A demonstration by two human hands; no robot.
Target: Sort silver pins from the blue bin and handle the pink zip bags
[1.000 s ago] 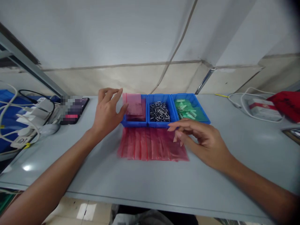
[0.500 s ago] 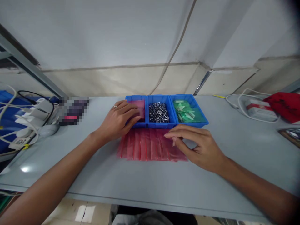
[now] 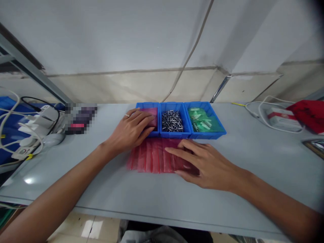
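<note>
Centre frame, my right fingers (image 3: 181, 154) spread loosely over overlapping red plastic bags (image 3: 152, 158); dragging could skew them. Whether left fingers (image 3: 144, 124) grasp, I cannot tell.

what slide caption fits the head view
Left hand over the left blue bin, right hand spread over overlapping pink bags.

bags (image 3: 152, 158): translucent pink-red, redder stripes | bins (image 3: 175, 135): blue | metal pieces (image 3: 172, 122): silver | packets (image 3: 202, 120): green | tabletop (image 3: 141, 195): pale grey
</note>
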